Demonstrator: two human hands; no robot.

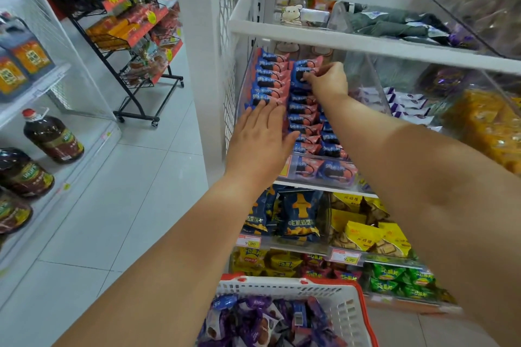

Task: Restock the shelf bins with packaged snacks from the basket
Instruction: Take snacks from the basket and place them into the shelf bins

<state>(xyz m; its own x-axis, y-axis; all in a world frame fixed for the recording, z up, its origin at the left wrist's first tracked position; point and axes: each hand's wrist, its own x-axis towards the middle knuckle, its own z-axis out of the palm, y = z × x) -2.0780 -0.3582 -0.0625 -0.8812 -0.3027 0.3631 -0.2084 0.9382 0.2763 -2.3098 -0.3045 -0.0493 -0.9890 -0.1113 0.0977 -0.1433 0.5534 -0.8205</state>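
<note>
A clear shelf bin (321,175) holds two rows of blue and pink snack packets (304,121). My left hand (260,138) lies flat with straight fingers against the near end of the left row. My right hand (327,80) reaches deeper in and pinches a blue and pink packet (300,76) at the far end of the right row. Below, at the bottom of the view, a white basket with a red rim (346,307) holds purple and blue wrapped snacks (262,321).
Neighbouring bins hold purple-white packets (408,107) and orange bags (490,127). Lower shelves carry dark blue bags (298,214), yellow bags (366,231) and chip packs. A white shelf rail (366,42) runs above my hands. Oil bottles (52,135) and a black wire rack (135,65) stand left across the tiled aisle.
</note>
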